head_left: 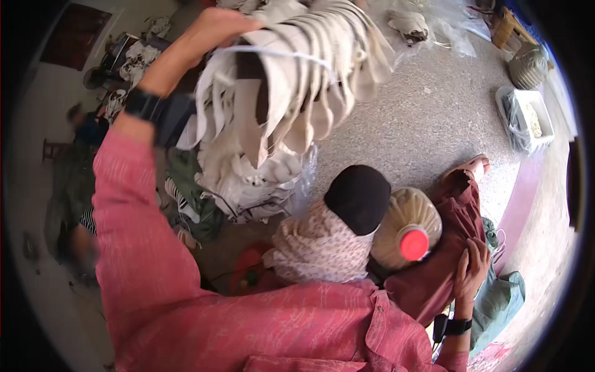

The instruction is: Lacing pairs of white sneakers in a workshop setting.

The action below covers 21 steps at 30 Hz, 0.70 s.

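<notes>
One big bunch of cream fabric pieces (310, 74) hangs from the left hand (214, 31), fingers curled tight on it; right hand's (472, 270) lie loosely spread on maroon trousers (434, 273), gripping nothing.

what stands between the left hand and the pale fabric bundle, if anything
Nothing visible: the left hand grips the pale fabric bundle at its upper left. A thin white band crosses the bundle below the hand, not between them.
</notes>
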Available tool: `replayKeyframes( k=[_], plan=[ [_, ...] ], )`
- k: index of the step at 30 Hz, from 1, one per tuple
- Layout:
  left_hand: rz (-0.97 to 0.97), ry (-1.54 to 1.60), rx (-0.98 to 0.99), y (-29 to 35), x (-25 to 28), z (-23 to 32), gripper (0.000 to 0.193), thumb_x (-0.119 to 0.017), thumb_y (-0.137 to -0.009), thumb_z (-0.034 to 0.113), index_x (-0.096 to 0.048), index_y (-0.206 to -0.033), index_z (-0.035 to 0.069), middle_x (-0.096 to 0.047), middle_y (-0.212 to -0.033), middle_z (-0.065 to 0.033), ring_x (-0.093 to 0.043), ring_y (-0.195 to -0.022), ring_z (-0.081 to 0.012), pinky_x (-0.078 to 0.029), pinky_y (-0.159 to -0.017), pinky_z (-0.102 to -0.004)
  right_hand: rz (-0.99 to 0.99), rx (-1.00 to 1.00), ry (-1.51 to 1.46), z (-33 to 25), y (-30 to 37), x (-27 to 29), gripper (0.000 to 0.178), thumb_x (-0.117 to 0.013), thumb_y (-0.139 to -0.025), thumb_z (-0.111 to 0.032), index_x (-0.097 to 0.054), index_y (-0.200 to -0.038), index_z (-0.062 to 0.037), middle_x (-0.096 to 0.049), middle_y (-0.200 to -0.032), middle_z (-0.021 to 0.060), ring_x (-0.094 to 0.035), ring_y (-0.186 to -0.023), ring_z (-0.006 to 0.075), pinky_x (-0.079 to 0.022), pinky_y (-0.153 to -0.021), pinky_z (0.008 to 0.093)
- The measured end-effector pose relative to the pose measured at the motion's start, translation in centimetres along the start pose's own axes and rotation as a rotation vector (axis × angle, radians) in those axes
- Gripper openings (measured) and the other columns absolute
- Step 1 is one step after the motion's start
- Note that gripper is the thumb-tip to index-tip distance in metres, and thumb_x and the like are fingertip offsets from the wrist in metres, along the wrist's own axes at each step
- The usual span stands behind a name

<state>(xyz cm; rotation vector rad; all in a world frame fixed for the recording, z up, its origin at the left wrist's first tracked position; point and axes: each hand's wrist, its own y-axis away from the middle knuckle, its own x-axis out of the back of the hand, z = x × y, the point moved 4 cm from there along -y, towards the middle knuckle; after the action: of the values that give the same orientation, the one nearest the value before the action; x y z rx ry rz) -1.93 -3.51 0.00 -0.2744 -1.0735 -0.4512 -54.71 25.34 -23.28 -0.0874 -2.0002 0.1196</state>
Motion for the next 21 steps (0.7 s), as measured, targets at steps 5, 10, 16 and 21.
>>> replayKeyframes(
  k=[5,10,16,21],
  plan=[
    [0.114,0.190,0.492,16.3,-0.7,-5.9,0.024,-0.064,-0.091,0.030,-0.068,-0.091,0.006,-0.059,-0.077,0.0066,-0.050,-0.064,-0.0020,-0.039,-0.054,-0.0196,0.024,-0.033,0.115,-0.7,3.6,0.4,0.027,-0.051,-0.092,-0.016,-0.064,-0.111,-0.0022,-0.060,-0.117,0.0146,-0.054,-0.110,0.0335,-0.038,-0.099,0.0417],
    [-0.225,-0.120,0.873,35.2,-14.4,-21.6,0.056,-0.048,-0.093,0.053,-0.065,-0.118,0.005,-0.067,-0.113,-0.0162,-0.064,-0.100,-0.0293,-0.049,-0.085,-0.0378,0.021,-0.004,0.104,-1.4,2.3,-0.8,0.028,-0.051,-0.092,-0.019,-0.063,-0.111,-0.0029,-0.060,-0.117,0.0134,-0.053,-0.111,0.0325,-0.038,-0.099,0.0411],
    [-0.050,-0.083,0.898,34.7,-17.6,-20.9,0.074,-0.022,-0.095,0.064,-0.053,-0.131,0.008,-0.059,-0.126,-0.0241,-0.050,-0.123,-0.0383,-0.022,-0.104,-0.0540,0.042,-0.034,0.153,0.0,3.9,-0.6,0.028,-0.050,-0.092,-0.020,-0.063,-0.110,-0.0033,-0.060,-0.114,0.0131,-0.054,-0.109,0.0322,-0.038,-0.098,0.0401],
    [-0.048,-0.226,0.943,33.9,-20.5,-19.4,0.081,-0.021,-0.094,0.066,-0.046,-0.134,0.001,-0.055,-0.128,-0.0297,-0.047,-0.126,-0.0388,-0.020,-0.106,-0.0516,0.075,-0.066,0.100,1.7,5.1,-0.3,0.028,-0.050,-0.092,-0.021,-0.063,-0.110,-0.0051,-0.061,-0.113,0.0122,-0.054,-0.108,0.0325,-0.039,-0.097,0.0408]
  ],
)
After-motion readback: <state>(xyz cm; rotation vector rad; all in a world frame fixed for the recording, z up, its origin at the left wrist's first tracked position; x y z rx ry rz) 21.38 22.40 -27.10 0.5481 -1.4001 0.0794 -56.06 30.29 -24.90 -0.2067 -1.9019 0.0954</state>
